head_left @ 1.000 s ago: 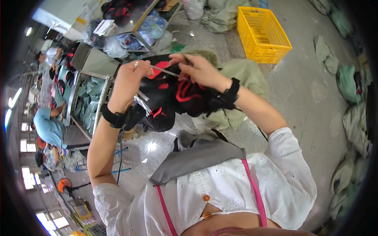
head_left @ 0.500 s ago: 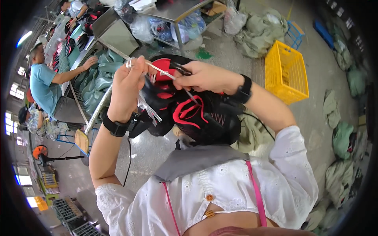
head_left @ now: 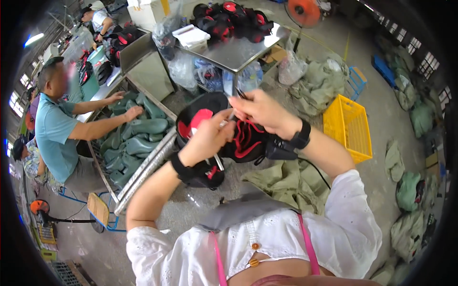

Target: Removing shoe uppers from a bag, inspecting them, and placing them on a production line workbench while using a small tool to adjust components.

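Black-and-red shoes are bunched under my hands, in front of my grey apron. My left hand is closed around a bundle of white laces, whose ends hang below the fist. Beside it, slightly farther and to the right, my right hand grips a dark-handled pointed metal tool. That tool is mostly covered by my fingers, so its exact kind cannot be made out. The two hands nearly meet above the shoes. Both wrists wear black bands.
At left, a co-worker in a teal shirt reaches into a bin of green shoe lasts. More black-and-red shoes lie on a metal table ahead. A yellow crate and olive cloth are to the right.
My left hand has come down and right, toward my right hand, bringing the laces over the shoes. My right hand has moved slightly right and nearer. The view has shifted, showing more of the table.
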Demonstrator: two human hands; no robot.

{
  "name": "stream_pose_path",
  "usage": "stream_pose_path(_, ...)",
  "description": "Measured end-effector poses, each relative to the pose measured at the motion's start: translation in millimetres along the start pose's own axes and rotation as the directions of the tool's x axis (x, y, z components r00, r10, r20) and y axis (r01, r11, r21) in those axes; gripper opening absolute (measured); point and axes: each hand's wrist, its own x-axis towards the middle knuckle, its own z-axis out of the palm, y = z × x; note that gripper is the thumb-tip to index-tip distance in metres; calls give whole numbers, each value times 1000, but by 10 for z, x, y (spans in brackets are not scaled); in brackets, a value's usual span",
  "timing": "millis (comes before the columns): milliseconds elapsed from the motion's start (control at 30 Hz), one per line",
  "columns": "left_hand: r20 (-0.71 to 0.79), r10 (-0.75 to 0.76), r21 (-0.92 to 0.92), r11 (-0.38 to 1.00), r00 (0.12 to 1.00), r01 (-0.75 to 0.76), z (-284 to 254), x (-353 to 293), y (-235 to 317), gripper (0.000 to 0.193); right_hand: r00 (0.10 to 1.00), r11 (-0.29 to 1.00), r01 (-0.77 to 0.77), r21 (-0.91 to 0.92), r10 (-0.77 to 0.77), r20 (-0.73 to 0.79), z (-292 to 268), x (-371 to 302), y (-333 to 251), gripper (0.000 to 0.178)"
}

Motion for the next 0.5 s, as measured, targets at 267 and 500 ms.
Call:
stream_pose_path(267, 501, -90, -270, 929, 861, 254, -395, 859, -605, 27, 999, 895, -42, 444, 44, 8, -437, 759, 379, 31)
stream_pose_path(500, 3, -12, 33, 999, 1000, 12, -258, 1719, -851, 16, 992, 696, -66, 715, -32, 122, -1210, 1608, 723, 30)
